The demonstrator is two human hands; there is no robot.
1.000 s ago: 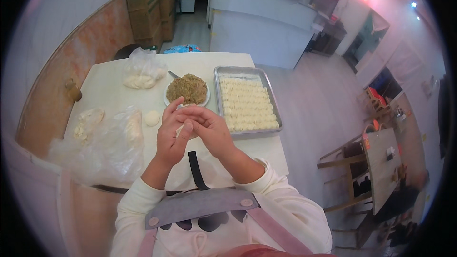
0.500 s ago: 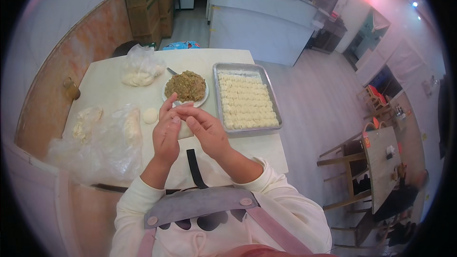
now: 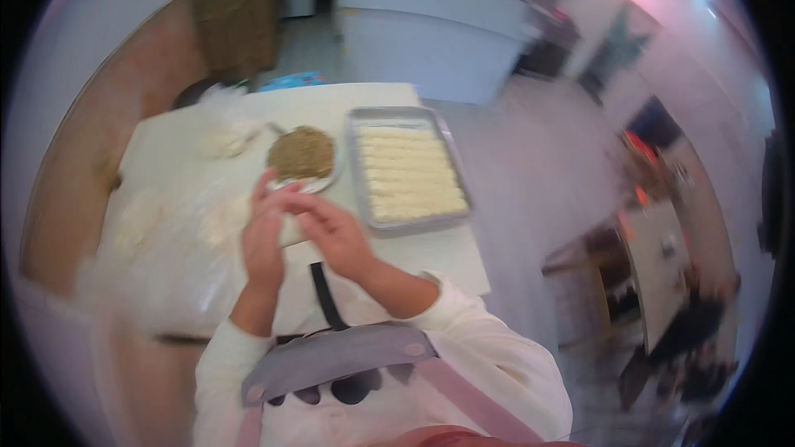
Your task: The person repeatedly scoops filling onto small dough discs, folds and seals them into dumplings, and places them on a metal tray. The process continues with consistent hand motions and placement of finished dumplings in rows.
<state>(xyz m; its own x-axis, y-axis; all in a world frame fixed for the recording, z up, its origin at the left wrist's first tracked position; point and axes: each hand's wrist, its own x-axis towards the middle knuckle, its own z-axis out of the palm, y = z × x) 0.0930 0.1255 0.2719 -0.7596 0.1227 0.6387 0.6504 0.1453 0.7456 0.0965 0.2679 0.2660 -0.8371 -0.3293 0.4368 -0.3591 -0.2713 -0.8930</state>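
My left hand (image 3: 262, 242) and my right hand (image 3: 334, 238) meet over the near middle of the table, fingers curled and pressed together at the tips. Whatever they hold between them is hidden by the fingers. Just beyond my fingertips stands a white plate (image 3: 322, 185) heaped with brownish-green minced filling (image 3: 301, 154); a utensil handle (image 3: 276, 127) sticks out at its far left. To the right lies a metal tray (image 3: 354, 157) with rows of pale dumplings (image 3: 414, 178). The view is smeared by motion.
Clear plastic bags (image 3: 186, 269) with pale dough spread over the left of the table (image 3: 373, 93). Another bag (image 3: 224, 136) sits at the far left. Cardboard boxes (image 3: 232, 12) and a white counter (image 3: 422, 50) stand beyond. Another table (image 3: 662, 273) with chairs is far right.
The whole view has shifted, so the table and tray appear further left, and it is more blurred. My hands stay pressed together in much the same pose.
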